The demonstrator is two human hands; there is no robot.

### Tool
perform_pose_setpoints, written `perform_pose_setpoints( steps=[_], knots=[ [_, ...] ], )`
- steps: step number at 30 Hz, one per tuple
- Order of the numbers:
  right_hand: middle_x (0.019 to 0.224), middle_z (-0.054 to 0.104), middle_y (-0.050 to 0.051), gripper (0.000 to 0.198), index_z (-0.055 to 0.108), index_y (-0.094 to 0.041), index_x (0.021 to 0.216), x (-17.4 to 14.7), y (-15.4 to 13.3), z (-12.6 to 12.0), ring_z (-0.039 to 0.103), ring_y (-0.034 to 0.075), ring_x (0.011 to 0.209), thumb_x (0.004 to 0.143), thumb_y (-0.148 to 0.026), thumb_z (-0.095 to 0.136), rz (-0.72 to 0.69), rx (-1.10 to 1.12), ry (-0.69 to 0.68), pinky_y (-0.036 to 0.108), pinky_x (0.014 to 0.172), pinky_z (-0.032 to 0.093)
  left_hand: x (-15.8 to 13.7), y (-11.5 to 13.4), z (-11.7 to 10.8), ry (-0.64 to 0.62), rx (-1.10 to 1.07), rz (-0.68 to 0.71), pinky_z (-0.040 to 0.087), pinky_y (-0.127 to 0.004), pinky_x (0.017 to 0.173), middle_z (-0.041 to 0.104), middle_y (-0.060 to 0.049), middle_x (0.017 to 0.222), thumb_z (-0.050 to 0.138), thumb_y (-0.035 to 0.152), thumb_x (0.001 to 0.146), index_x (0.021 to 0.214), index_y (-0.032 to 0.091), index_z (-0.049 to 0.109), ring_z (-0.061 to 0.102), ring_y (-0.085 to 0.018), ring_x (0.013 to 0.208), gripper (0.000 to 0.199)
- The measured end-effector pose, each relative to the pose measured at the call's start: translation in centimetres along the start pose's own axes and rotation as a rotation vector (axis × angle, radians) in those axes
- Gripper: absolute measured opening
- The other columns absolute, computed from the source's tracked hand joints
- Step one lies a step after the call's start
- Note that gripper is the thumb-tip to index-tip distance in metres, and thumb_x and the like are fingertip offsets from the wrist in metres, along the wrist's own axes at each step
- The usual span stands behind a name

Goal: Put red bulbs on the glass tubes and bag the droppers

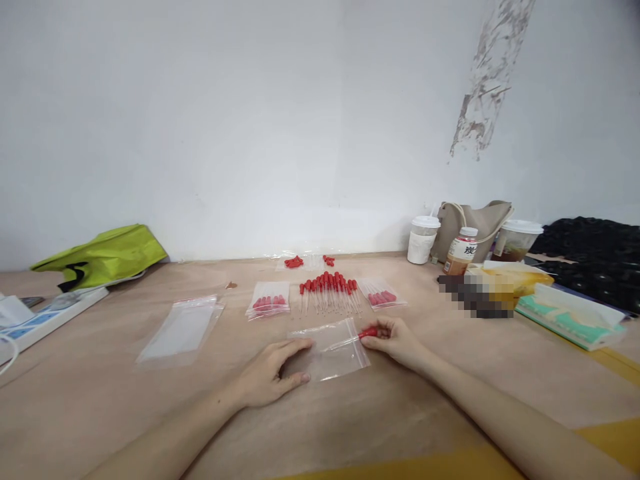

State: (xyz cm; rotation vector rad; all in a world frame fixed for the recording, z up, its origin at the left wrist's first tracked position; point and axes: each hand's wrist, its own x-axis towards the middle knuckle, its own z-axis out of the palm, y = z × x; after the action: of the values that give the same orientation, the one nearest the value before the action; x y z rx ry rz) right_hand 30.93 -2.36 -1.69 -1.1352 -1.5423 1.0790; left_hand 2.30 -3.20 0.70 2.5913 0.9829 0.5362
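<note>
My right hand (395, 340) pinches the red rubber bulb of a dropper (369, 332). The dropper's clear pointed tube lies over or inside a clear zip bag (327, 363) flat on the table; I cannot tell which. At the bag's left end rests my left hand (273, 373), thumb and fingers spread apart and touching the plastic. Beyond the bag, a fanned row of droppers (330, 283) has red bulbs pointing away. A filled zip bag (270, 300) with several red bulbs showing lies left of the row, and another filled zip bag (383, 293) lies right.
Flat zip bags (183, 327) are stacked at left, near a power strip (55, 317) and a lime-green bag (110, 253). Loose red bulbs (294, 262) lie by the wall. At right stand a lidded cup (423, 240), a bottle (461, 252) and a tissue pack (570, 317).
</note>
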Motion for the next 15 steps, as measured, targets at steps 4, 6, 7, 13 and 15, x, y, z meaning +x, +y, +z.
perform_pose_setpoints(
  steps=[4, 6, 7, 13, 15],
  knots=[
    [0.059, 0.050, -0.001, 0.020, 0.067, -0.016, 0.070, -0.3, -0.2, 0.3, 0.041, 0.008, 0.052, 0.056, -0.029, 0.070, -0.161, -0.285, -0.013, 0.021, 0.048, 0.032, 0.0, 0.2, 0.1, 0.020, 0.011, 0.009, 0.038, -0.037, 0.092, 0.050, -0.004, 0.123, 0.050, 0.038, 0.080, 0.124, 0.027, 0.041, 0.048, -0.022, 0.109, 0.046],
    [0.059, 0.051, -0.001, 0.016, 0.068, -0.016, 0.070, -0.3, -0.3, 0.6, 0.040, 0.007, 0.051, 0.056, -0.025, 0.069, -0.188, -0.305, -0.037, 0.020, 0.047, 0.031, 0.0, 0.3, 0.1, 0.018, 0.017, 0.014, 0.038, -0.037, 0.092, 0.051, -0.004, 0.122, 0.050, 0.039, 0.080, 0.124, 0.027, 0.042, 0.048, -0.022, 0.108, 0.046],
    [0.058, 0.051, -0.002, 0.015, 0.068, -0.016, 0.070, -0.2, -0.3, 0.8, 0.040, 0.007, 0.050, 0.057, -0.023, 0.068, -0.175, -0.299, -0.049, 0.019, 0.046, 0.030, 0.0, 0.3, 0.1, 0.016, 0.019, 0.017, 0.038, -0.038, 0.092, 0.051, -0.004, 0.122, 0.050, 0.040, 0.080, 0.124, 0.027, 0.042, 0.049, -0.022, 0.108, 0.046],
    [0.065, 0.061, -0.001, 0.027, 0.061, -0.016, 0.083, 0.2, 0.5, 1.9, 0.045, 0.008, 0.048, 0.058, -0.023, 0.067, -0.052, -0.113, -0.050, 0.020, 0.045, 0.034, 0.1, 0.3, 0.1, 0.010, 0.005, 0.016, 0.038, -0.038, 0.091, 0.052, -0.004, 0.121, 0.050, 0.040, 0.080, 0.123, 0.027, 0.043, 0.049, -0.023, 0.107, 0.045],
    [0.075, 0.064, 0.002, 0.033, 0.058, -0.016, 0.091, 0.2, 0.8, 2.0, 0.050, 0.009, 0.051, 0.059, -0.024, 0.066, -0.039, -0.075, -0.077, 0.021, 0.047, 0.038, 0.1, 0.3, 0.1, 0.012, 0.003, 0.019, 0.038, -0.037, 0.091, 0.052, -0.004, 0.121, 0.050, 0.039, 0.081, 0.123, 0.027, 0.043, 0.049, -0.022, 0.107, 0.045]
  ],
)
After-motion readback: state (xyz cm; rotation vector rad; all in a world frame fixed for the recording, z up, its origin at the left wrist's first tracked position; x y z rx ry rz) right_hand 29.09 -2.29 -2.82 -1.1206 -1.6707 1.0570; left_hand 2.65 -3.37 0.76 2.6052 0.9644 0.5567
